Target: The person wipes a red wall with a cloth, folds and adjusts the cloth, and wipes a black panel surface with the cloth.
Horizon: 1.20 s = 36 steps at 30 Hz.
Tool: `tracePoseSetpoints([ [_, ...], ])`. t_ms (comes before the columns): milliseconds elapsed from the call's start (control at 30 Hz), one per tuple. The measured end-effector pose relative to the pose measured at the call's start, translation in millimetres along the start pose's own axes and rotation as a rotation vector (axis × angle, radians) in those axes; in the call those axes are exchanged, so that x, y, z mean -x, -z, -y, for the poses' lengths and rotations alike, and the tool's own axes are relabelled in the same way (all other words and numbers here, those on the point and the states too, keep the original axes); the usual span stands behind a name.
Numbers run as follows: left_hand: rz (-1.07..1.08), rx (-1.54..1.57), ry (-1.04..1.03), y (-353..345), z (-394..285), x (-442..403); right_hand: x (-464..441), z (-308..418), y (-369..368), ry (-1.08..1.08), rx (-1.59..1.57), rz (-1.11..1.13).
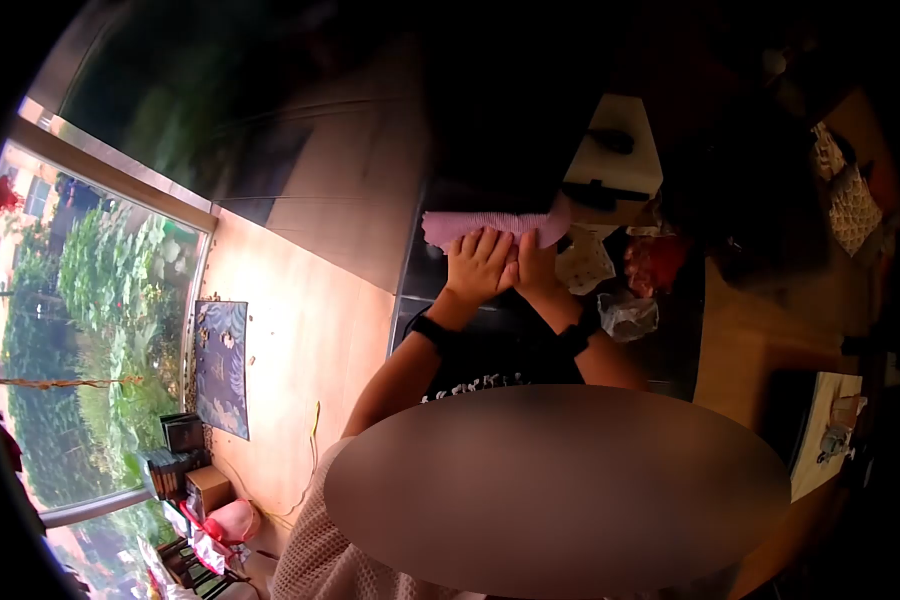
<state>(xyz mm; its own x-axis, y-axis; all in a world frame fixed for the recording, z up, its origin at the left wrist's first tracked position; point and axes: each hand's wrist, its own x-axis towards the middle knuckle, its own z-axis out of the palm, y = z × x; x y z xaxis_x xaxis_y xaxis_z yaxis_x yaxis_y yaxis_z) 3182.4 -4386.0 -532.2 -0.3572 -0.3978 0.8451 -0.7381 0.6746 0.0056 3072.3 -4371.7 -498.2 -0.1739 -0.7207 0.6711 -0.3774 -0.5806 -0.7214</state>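
A pink ribbed cloth (490,221), folded or rolled into a long bundle, lies across a dark table in front of me. My left hand (480,265) rests on its near side, fingers stretched out and slightly apart. Close beside it, my right hand (538,268) grips the cloth's near edge towards its right end; most of its fingers are hidden. The two hands touch or nearly touch at the thumbs. Dark bands circle both wrists.
Right of the cloth lie a pale patterned piece (585,260), a red packet (655,262) and a crumpled clear plastic bag (630,315). A pale board (625,125) with dark items stands beyond. On the left are a floor mat (222,365), a cardboard box (208,490) and a window.
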Motion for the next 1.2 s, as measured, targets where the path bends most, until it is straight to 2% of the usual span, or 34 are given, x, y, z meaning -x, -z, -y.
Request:
tracePoseSetpoints([
  [33, 0.187, 0.103, 0.09, -3, -2, 23, 18, -19, 0, -0.058, 0.059, 0.048],
  [100, 0.243, 0.121, 0.139, -9, -8, 41, 46, -39, -2, -0.182, 0.126, 0.115],
  [167, 0.327, 0.154, 0.166, 5, -16, 60, 74, -30, 6, -0.188, 0.322, 0.198],
  [233, 0.356, 0.168, 0.144, 11, -9, 48, 58, -5, 26, 0.025, 0.69, 0.327],
  [267, 0.422, 0.175, 0.103, 14, -3, 49, 58, 7, 35, -0.01, 0.736, 0.319],
  [367, 0.482, 0.262, 0.053, 24, 8, 46, 57, 41, 46, 0.1, 0.811, 0.132],
  [400, 0.489, 0.29, 0.065, 25, 9, 44, 59, 51, 42, 0.101, 0.807, 0.086],
  [467, 0.499, 0.337, 0.102, 29, 12, 44, 61, 54, 30, 0.03, 0.735, 0.161],
  [600, 0.361, 0.353, 0.109, 30, 12, 42, 35, 58, 7, -0.151, 0.619, 0.129],
  [767, 0.566, 0.42, -0.035, 53, 60, 29, 1, 60, -11, -0.196, 0.743, 0.174],
  [900, 0.545, 0.351, 0.033, 83, 114, 43, -6, 75, -74, -0.112, 0.707, 0.235],
  [933, 0.502, 0.329, 0.057, 87, 133, 47, -12, 86, -92, -0.125, 0.727, 0.316],
  [967, 0.519, 0.275, 0.068, 94, 150, 53, -14, 85, -115, 0.032, 0.67, 0.187],
  [1033, 0.545, 0.21, 0.124, 110, 178, 61, -12, 84, -148, 0.088, 0.594, 0.185],
  [1100, 0.577, 0.171, 0.152, 127, 184, 56, -14, 91, -161, -0.003, 0.656, 0.24],
  [1200, 0.586, 0.388, 0.211, 131, 164, 53, -10, 89, -148, 0.0, 0.637, 0.241],
])
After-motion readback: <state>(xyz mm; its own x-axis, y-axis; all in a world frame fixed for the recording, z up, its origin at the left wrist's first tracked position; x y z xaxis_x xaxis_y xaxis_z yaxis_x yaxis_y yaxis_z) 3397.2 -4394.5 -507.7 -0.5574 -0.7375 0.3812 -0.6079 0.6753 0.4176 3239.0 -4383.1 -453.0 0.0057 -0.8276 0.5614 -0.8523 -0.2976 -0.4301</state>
